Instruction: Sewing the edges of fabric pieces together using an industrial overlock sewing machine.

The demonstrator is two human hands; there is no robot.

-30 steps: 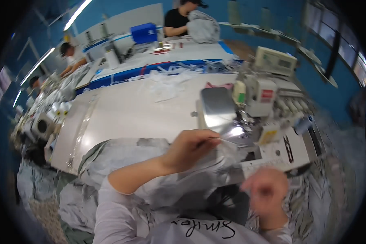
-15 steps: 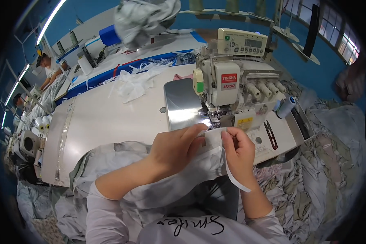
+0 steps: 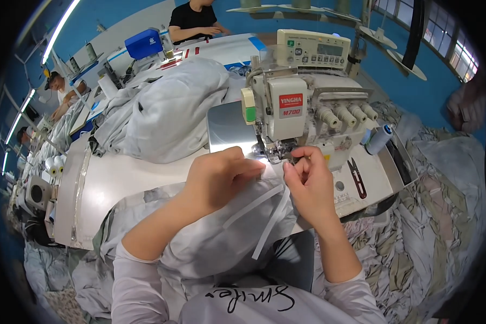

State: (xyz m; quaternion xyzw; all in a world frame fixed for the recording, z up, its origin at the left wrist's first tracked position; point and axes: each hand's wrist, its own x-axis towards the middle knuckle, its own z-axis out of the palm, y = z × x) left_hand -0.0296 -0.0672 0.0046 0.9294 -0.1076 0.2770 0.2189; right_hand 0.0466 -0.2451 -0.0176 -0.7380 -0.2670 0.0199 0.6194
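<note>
Both my hands work at the front of an overlock sewing machine [image 3: 289, 108], just below its lit needle area. My left hand [image 3: 216, 175] is closed, its fingertips pressed together on pale grey fabric [image 3: 216, 232] left of the presser foot. To the right, my right hand [image 3: 312, 183] pinches a narrow white strip [image 3: 270, 224] by the fabric's edge, thumb against bent fingers. The strip hangs down over the fabric, with a second white length beside it. The fabric spreads from the machine across the table's front edge into my lap. The fingertips partly hide the edge being held.
A large grey fabric bundle [image 3: 170, 110] lies on the table [image 3: 124, 175] left of the machine. Dark-red thread snips [image 3: 357, 178] and a blue thread spool [image 3: 379, 140] sit at the right. Fabric heaps [image 3: 416, 216] fill the right side. A person [image 3: 194, 21] stands beyond.
The grey bundle has dropped from the air onto the table, covering the white scraps. My hands have moved slightly up and left, toward the needle. The white strip now hangs left of my right hand.
</note>
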